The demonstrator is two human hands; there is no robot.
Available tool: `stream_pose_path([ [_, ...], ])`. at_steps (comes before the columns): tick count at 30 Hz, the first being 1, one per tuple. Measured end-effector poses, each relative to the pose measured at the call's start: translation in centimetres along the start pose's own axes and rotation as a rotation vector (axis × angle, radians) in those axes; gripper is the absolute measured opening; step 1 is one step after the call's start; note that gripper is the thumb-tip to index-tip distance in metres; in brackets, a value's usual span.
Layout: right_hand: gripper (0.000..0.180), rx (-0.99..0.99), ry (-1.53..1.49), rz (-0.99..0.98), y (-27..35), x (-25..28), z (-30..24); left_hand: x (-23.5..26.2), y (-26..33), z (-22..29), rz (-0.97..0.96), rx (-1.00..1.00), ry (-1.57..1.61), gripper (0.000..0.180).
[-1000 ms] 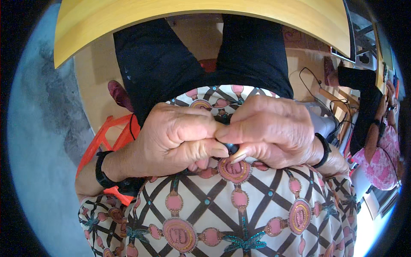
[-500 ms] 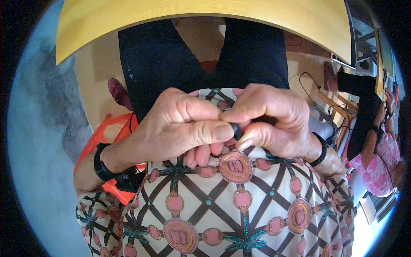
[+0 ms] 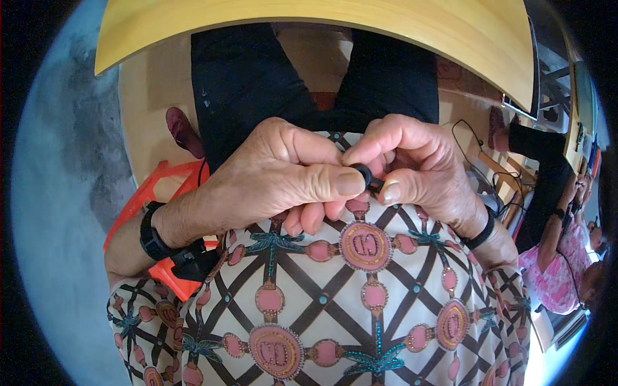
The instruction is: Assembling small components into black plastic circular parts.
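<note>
Between my two hands, above my lap, is a small black part (image 3: 365, 174) with a rounded end and a short narrow piece on its right. My left hand (image 3: 297, 172) pinches the rounded end between thumb and forefinger, its other fingers curled beneath. The thumb of my right hand (image 3: 421, 164) touches the narrow piece, and its forefinger reaches over the top toward the left fingertips. Much of the part is covered by my fingers, so its exact kind does not show.
A yellow table (image 3: 309, 16) curves across the far side, beyond my knees. At left stands an orange-red frame (image 3: 145, 199) by my elbow. Cables (image 3: 473, 141) and wooden bars hang at right, where another person (image 3: 557, 257) sits in a pink patterned top.
My right fingers have loosened and spread a little, uncovering more of the black part. The view has shifted slightly, and both hands stay close together.
</note>
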State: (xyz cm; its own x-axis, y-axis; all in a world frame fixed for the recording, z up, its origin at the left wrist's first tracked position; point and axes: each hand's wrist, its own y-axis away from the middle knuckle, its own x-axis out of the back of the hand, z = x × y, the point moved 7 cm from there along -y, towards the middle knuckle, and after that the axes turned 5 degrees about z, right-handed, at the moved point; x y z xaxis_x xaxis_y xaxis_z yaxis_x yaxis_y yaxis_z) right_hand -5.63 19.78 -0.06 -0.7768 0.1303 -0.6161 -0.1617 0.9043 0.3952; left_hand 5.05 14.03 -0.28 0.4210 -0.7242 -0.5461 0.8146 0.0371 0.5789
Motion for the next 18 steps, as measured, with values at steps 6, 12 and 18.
stream_pose_path([
  [6,0.034,-0.063,-0.071,0.017,-0.1,-0.1,-0.7,-0.1,-0.8,0.3,0.026,-0.021,-0.024,0.024],
  [12,0.03,0.04,0.16,-0.024,0.1,0.2,-1.0,-0.3,-0.6,0.3,-0.013,-0.056,-0.089,0.02],
  [18,0.023,0.292,0.521,-0.087,0.0,-0.8,-2.5,-0.6,0.0,0.4,0.019,-0.186,-0.189,0.019],
])
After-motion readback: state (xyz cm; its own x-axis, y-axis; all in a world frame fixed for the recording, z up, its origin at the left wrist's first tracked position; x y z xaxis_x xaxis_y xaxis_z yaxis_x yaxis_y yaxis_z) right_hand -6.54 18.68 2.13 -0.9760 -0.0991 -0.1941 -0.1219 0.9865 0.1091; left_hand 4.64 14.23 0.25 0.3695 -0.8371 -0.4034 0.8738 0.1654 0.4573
